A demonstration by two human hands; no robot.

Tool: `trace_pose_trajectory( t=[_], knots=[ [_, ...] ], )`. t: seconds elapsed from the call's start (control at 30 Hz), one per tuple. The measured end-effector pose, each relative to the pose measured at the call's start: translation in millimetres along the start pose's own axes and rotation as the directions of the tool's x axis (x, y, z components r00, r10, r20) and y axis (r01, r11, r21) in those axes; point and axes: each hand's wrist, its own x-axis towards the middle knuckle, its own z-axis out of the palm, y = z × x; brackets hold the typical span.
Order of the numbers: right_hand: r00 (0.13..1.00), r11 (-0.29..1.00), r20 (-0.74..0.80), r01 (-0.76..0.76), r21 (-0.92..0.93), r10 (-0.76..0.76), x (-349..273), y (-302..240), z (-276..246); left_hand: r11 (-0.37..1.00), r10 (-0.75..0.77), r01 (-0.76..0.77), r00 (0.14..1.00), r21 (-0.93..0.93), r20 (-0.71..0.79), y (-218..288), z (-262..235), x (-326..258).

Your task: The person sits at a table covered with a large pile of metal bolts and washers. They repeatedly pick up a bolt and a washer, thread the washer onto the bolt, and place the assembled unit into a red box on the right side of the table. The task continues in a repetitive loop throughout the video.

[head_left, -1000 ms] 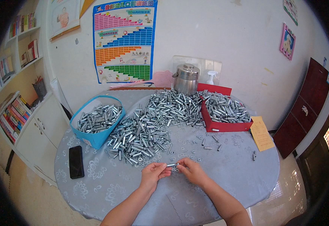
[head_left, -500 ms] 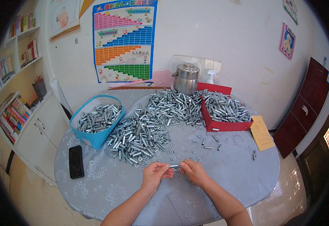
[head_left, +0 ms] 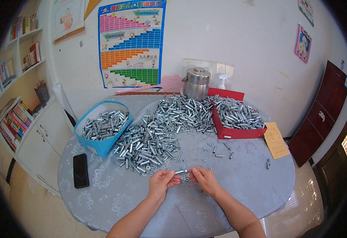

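A short silvery expansion bolt [head_left: 180, 172] with a metal sleeve is held level above the near middle of the table. My left hand [head_left: 162, 183] pinches its left end between thumb and fingers. At its other end, the thumb and forefinger of my right hand [head_left: 205, 181] are closed on the tip; any small nut or washer between them is too small to make out. Just beyond my hands, loose washers and nuts [head_left: 148, 168] lie scattered. Behind them spreads a large heap of similar metal bolts [head_left: 149, 144].
On the left stand a light-blue box [head_left: 102, 147] full of bolts and a black phone [head_left: 80, 170]. A red box [head_left: 237, 134] of bolts is at the right, beside a yellow paper [head_left: 276, 141]. A steel pot [head_left: 197, 84] and a white spray bottle [head_left: 222, 82] stand at the back.
The bolt has tilted slightly, its right end higher, and more of it shows between my hands. Both hands have shifted only a little.
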Motion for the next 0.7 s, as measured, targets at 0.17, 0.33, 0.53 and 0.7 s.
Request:
trace_pose_trajectory(
  t=[0.17, 0.33, 0.53, 0.7],
  knots=[
    [0.999, 0.998, 0.052, -0.014, 0.065, 0.01, 0.1, -5.5, -1.0, 1.0, 0.0, 0.0, 1.0, -0.011, -0.008, 0.1, -1.4, 1.1],
    [0.991, 0.999, 0.131, -0.004, 0.041, -0.001, 0.6, -3.3, -3.2, 0.999, 0.039, -0.04, 0.999, -0.023, -0.038, 1.1, -1.5, 0.6],
    [0.998, 0.99, 0.043, -0.061, 0.127, 0.056, 0.5, -0.8, -7.0, 0.979, 0.15, -0.182, 0.951, -0.098, -0.269, 23.0, -14.8, 14.0],
    [0.993, 0.988, -0.102, -0.05, 0.146, 0.066, 8.9, 14.7, -20.2, 0.892, 0.434, -0.442, 0.78, 0.093, -0.451, 82.1, -60.6, 70.9]
  ],
)
